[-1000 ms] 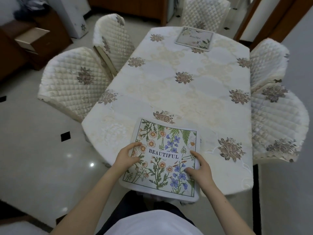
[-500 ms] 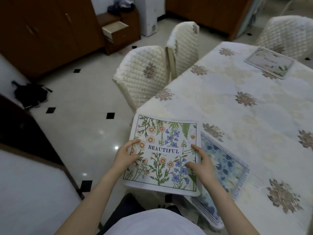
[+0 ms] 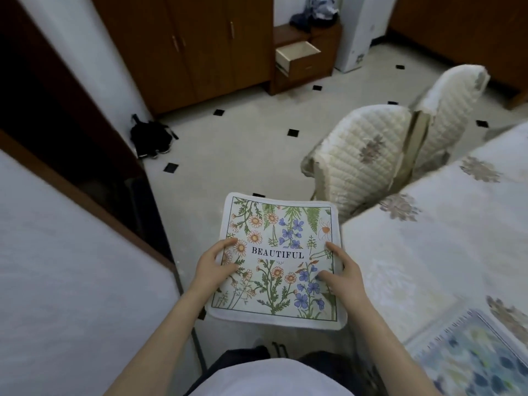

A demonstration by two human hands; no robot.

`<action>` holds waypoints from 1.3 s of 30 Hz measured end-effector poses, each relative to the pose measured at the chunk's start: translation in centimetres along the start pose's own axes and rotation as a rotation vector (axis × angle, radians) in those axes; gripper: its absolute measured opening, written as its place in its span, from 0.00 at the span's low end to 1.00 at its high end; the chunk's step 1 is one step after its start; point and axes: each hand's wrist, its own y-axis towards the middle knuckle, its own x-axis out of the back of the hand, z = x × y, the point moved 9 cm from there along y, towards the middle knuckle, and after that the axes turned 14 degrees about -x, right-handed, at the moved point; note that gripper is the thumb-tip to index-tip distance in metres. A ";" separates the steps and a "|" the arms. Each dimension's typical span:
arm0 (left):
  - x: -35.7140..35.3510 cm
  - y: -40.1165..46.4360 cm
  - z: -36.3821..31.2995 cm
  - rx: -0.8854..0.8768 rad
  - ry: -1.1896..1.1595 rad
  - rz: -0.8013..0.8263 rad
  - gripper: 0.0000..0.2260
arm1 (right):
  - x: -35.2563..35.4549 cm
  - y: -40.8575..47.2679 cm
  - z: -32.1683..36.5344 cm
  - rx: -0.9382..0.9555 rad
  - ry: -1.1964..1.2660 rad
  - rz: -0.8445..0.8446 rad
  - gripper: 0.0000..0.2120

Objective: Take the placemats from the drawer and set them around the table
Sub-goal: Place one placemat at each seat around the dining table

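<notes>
A floral placemat (image 3: pixel 278 258) printed with the word BEAUTIFUL is held flat in front of me, off the table's left edge and over the floor. My left hand (image 3: pixel 213 267) grips its left side and my right hand (image 3: pixel 344 272) grips its right side. A blue patterned placemat (image 3: pixel 474 352) lies on the table (image 3: pixel 423 252) at the lower right, blurred. The open drawer (image 3: pixel 298 57) of a small wooden cabinet shows at the top centre; its inside looks bare from here.
Two quilted cream chairs (image 3: pixel 357 161) stand at the table's left side. A dark bag (image 3: pixel 150 137) lies on the tiled floor by a wooden wardrobe (image 3: pixel 183 47). A white surface with a dark wooden frame (image 3: pixel 71 252) runs along my left.
My view has swung left, away from the table toward the cabinet. A blue placemat now lies on the table where I stood. Both hands still carry the floral placemat.
</notes>
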 end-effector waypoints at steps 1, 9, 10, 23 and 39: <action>1.1 0.8 0.1 0.008 0.000 -0.011 0.24 | -1.1 0.6 0.9 -0.005 0.004 0.010 0.32; 6.5 9.8 0.7 0.013 -0.020 -0.077 0.24 | -7.1 7.4 8.5 0.013 -0.052 0.024 0.35; 6.9 11.3 0.7 0.016 -0.017 -0.084 0.24 | -7.8 8.5 9.7 0.022 -0.069 0.028 0.35; 10.8 34.7 -2.6 0.022 -0.074 -0.161 0.26 | -13.7 25.5 27.4 0.059 -0.099 0.055 0.33; 8.6 65.4 -8.7 -0.090 -0.104 0.126 0.26 | -14.6 41.3 42.3 0.019 0.145 -0.200 0.32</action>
